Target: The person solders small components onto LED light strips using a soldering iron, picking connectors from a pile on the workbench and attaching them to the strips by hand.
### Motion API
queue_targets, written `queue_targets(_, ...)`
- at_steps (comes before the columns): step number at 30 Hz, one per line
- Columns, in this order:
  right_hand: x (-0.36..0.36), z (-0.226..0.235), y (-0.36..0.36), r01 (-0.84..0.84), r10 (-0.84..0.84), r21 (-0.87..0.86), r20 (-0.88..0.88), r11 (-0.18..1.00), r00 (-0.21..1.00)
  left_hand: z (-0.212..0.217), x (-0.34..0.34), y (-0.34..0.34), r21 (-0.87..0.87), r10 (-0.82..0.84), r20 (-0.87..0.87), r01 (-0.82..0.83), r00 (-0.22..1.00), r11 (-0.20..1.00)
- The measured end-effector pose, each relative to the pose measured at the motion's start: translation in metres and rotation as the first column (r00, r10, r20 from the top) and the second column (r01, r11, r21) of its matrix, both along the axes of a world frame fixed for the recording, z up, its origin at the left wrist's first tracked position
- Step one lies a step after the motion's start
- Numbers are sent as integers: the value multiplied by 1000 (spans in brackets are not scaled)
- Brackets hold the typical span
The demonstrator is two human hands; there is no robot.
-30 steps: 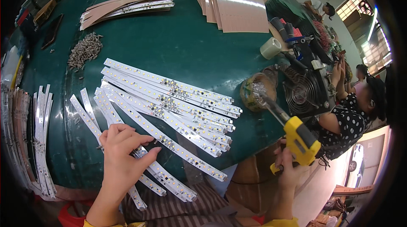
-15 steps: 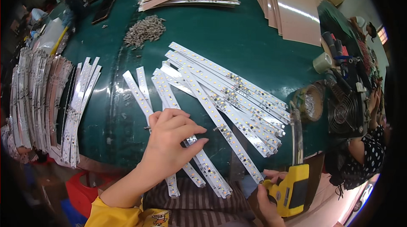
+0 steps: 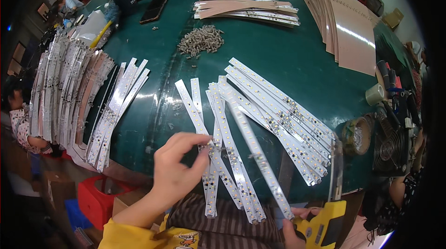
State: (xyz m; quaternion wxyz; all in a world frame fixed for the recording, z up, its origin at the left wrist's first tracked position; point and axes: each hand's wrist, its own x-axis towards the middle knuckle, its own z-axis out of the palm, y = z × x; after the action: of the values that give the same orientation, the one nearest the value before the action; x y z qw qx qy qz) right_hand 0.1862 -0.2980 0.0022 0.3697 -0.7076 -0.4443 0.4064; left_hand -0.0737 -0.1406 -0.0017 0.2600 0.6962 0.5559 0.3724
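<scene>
Right now my left hand (image 3: 179, 167) is down at the near edge of the green bench (image 3: 288, 58), thumb and forefinger pinched narrow on one white LED strip (image 3: 204, 137) from the little fan of loose strips (image 3: 232, 156) lying just in front of me. That strip runs away from me up the bench, its near end hanging over the edge toward my striped lap, and it touches its neighbours where they cross. My right hand (image 3: 292, 230) sits low at the bottom edge, wrapped around the yellow power screwdriver (image 3: 325, 225), whose long bit (image 3: 337, 165) points up along the bench edge. Further right, a bigger batch of strips (image 3: 283, 114) lies stacked side by side, well apart from my fingers. I read this as the picking step: one strip being singled out of the fan while the driver waits. Next, as I judge it, the strip has to come free without dragging the crossed ones along, so a clean lift at the pinch and a steady hold matter. Screws (image 3: 202, 39) sit in a heap at mid-bench, beyond the strips; a tall stack of finished-looking strips (image 3: 65, 91) lines the left edge, and tan boards (image 3: 344, 30) lean at the far right.
</scene>
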Motion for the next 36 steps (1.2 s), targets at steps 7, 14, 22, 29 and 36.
queue_targets(7, -22, -20, -6, -140, 145, 44, -178, 989, 973, 9, -22, -91, -914, 289, 291, 176, 912, 365)
queue_targets(14, -34, -49, -7, -174, 195, 271, -52, 947, 979, -35, 18, -89, -409, 787, 601, 899, 139, 154)
queue_targets(22, -37, -55, -6, -236, 304, 328, -174, 915, 937, -17, 42, -82, -704, 753, 518, 702, 405, 107)
queue_targets(29, -43, -61, -6, -277, 369, 292, -335, 915, 867, 0, 41, -80, -786, 567, 577, 588, 588, 190)
queue_targets(36, -18, -22, 5, -424, 451, 234, -75, 875, 889, 2, 15, -84, -802, 482, 577, 570, 659, 181)
